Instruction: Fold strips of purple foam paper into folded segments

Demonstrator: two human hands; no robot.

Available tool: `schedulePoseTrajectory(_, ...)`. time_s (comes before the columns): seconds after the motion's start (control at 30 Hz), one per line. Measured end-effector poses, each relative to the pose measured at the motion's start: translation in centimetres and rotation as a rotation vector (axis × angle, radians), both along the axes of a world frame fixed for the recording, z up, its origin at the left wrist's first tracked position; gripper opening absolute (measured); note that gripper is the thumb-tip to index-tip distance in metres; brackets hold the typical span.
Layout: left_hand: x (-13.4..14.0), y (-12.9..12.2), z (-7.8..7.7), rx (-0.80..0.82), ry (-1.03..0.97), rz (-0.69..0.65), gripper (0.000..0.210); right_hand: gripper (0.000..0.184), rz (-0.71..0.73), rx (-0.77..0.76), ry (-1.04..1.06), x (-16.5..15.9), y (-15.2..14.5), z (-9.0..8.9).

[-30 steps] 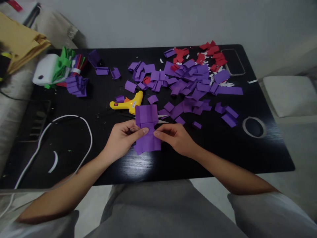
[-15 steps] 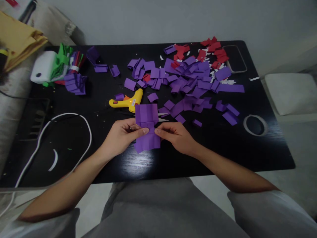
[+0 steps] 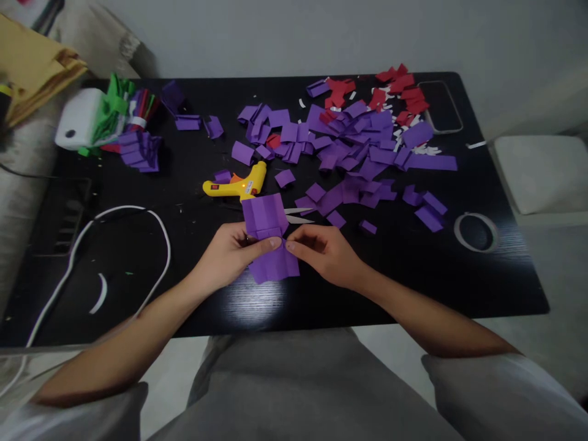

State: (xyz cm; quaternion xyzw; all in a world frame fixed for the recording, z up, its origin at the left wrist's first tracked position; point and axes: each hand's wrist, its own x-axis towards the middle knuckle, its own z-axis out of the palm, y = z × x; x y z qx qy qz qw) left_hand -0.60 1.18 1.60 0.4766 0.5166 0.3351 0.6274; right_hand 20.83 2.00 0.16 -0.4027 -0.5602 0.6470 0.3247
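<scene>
Pinching one purple paper (image 3: 274, 267) — two hands (image 3: 228, 253) (image 3: 328, 254)

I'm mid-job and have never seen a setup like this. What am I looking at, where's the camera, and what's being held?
There's no machine here: a person works with two bare hands. The camera sits on their head, looking forward and down. The left hand holds a creased piece of purple paper, thumb on top; the right hand pinches its right edge. Beyond them on the dark table lie a yellow glue gun, scissors partly hidden behind the paper, and heaps of purple pieces and red scraps. A white cable loops at left.
</scene>
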Motion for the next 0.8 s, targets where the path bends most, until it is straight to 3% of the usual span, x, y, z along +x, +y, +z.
schedulePoseTrajectory(0.63,-0.19,0.24,-0.21,0.007,0.026,-0.089,0.022,0.020,0.060,0.215,-0.171,0.23,-0.35,0.31)
schedulePoseTrajectory(0.8,-0.31,0.13,-0.45,0.014,0.027,-0.054,0.023,0.016,0.038,0.174,-0.092,-0.01,-0.47,-0.09)
